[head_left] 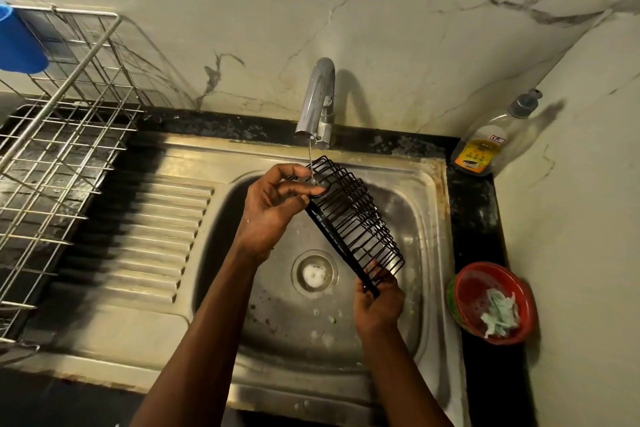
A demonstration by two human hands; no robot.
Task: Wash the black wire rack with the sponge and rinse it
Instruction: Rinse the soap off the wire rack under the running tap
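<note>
Black wire rack point(356, 218) tilted over sink point(429, 204), frame centre, thin stream from tap point(317, 104) hitting upper end. Left hand point(273, 204) pinches top end; right hand point(379, 302) grips lower end.

The black wire rack point(353, 218) is tilted diagonally over the sink basin, its far end under thin running water.

black wire rack point(353, 215) between the hands, dull steel sink point(408, 191) with a ribbed drainboard, speckled black counter point(474, 204), red bowl point(493, 302) off to the right, yellow-labelled clear soap bottle point(485, 146), blue cup point(20, 42) far left, grey-veined white marble wall point(415, 10)
</note>
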